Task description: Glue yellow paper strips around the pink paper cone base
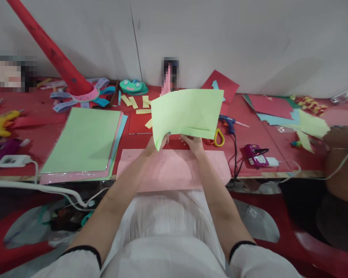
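A light green paper sheet [188, 112] stands raised in front of me, curved, with a narrow fold along its lower right edge. My left hand [163, 142] grips its lower edge near the left corner, which curls down. My right hand [193, 143] is closed on the folded lower edge; the sheet hides some of the fingers on both hands. Under my wrists, a pink paper sheet [174, 170] lies along the table's front edge. Yellow-handled scissors [219, 138] lie just right of the green sheet, beside a blue glue gun [228, 124].
Packed coloured paper [84, 141] lies at left, near a red paper cone [55, 58] and a yellow glue gun [2, 122]. Yellow strips [130, 102] lie behind. A purple power adapter [255, 156] with cables sits at right, near another person's arm [340, 162].
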A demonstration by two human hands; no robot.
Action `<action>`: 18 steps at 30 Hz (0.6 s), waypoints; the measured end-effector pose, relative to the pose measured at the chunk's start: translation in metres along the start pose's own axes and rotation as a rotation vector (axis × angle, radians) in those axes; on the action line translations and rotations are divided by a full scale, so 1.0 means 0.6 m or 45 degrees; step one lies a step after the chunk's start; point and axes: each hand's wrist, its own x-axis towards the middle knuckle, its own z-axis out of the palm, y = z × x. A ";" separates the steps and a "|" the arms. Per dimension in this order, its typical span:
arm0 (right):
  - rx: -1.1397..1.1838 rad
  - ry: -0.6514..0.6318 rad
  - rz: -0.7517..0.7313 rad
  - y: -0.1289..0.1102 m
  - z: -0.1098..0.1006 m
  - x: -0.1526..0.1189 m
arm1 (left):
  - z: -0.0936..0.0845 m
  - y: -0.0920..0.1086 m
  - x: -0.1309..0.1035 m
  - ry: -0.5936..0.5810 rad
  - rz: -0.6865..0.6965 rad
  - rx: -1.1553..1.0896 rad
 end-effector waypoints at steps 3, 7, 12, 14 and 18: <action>0.041 0.085 -0.014 -0.001 -0.003 0.003 | -0.010 0.001 0.005 0.004 -0.001 0.111; 0.008 0.130 -0.023 -0.004 -0.011 0.005 | -0.024 -0.004 0.014 0.029 0.011 0.114; -0.026 0.235 -0.055 -0.003 -0.018 0.008 | -0.038 -0.004 0.021 0.090 0.008 0.047; -0.011 0.273 -0.067 -0.002 -0.020 0.010 | -0.043 -0.003 0.023 0.126 -0.004 0.011; 0.099 0.404 -0.055 0.003 -0.032 0.018 | -0.059 -0.008 0.027 0.237 -0.059 -0.073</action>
